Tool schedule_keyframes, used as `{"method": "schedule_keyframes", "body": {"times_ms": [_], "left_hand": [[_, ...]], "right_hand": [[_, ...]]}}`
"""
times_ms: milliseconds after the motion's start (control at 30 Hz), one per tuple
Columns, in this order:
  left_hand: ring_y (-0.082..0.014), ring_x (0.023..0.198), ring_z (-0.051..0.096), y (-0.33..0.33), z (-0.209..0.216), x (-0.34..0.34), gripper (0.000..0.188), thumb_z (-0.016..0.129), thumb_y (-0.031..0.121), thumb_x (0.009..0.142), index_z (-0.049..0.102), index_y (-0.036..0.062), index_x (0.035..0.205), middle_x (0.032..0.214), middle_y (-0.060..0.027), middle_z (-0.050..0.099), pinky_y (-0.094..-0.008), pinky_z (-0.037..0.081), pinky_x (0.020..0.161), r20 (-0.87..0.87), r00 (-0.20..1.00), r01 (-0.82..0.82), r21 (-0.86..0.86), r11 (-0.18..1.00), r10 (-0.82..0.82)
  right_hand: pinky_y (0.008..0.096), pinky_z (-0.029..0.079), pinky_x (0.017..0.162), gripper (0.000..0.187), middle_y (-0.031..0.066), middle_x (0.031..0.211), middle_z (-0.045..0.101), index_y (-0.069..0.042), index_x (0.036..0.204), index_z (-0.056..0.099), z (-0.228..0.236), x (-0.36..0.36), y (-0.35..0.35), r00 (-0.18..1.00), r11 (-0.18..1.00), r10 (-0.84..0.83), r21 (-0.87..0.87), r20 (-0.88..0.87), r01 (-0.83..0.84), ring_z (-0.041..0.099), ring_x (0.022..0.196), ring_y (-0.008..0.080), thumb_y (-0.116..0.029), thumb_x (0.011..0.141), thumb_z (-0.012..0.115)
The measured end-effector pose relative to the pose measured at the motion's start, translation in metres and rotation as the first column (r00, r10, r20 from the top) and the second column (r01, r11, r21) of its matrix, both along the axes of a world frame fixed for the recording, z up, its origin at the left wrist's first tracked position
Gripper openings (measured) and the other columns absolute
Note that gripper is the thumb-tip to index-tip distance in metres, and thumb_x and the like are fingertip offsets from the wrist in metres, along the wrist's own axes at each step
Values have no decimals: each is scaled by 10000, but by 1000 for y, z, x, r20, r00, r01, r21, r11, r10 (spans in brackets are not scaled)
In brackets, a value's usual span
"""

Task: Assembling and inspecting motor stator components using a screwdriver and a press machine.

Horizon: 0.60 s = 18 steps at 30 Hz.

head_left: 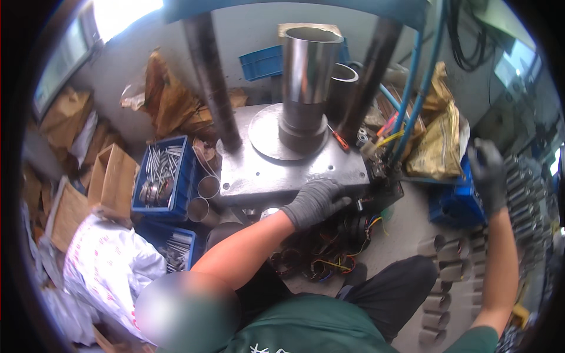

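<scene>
My left hand [318,203], in a grey glove, rests at the front edge of a steel press plate [265,180], fingers flat and thumb apart. It holds nothing that I can see. A shiny metal cylinder [307,73] stands upright on a stepped round base [268,135] on that plate. Out to the right, my right hand [488,173], gloved too and slightly blurred, is raised beside a blue bin [453,206]. Its fingers look apart, with nothing visible in them. An orange-handled screwdriver [340,140] lies by the base.
Steel columns [212,76] flank the plate. Blue bins of metal rods [162,165] stand left, near a white sack [112,265]. Below the plate lie wired ring-shaped parts [329,259]. Short metal sleeves [435,303] stand in rows on the right floor. Blue hoses [421,100] hang at right.
</scene>
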State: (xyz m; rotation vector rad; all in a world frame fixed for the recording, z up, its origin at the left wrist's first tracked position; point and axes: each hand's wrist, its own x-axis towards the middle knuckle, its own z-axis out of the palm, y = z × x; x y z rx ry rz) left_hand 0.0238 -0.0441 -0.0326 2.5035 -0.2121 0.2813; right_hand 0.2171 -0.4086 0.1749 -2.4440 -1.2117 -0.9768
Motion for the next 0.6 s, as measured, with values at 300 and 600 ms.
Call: {"method": "schedule_keyframes", "body": {"times_ms": [300, 600], "left_hand": [[-374, 976, 688, 26, 19, 18, 321, 707, 304, 963, 713, 13, 1099, 1000, -202, 714, -459, 535, 891, 125, 977, -116, -361, 925, 171], [-182, 973, 706, 45, 0, 60, 368, 689, 295, 1004, 668, 17, 1245, 1076, -72, 716, -330, 540, 830, -34, 964, -113, -950, 290, 263]], "right_hand": [[506, 434, 1051, 380, 168, 1062, 689, -28, 1142, 662, -2, -130, 33, 1000, 892, -15, -451, -12, 8, 655, 1023, 379, -180, 813, 774], [464, 513, 905, 344, 107, 1032, 704, -86, 1198, 706, 63, -67, 330, 769, 837, 540, -117, 342, -535, 670, 990, 315, -291, 922, 724]]}}
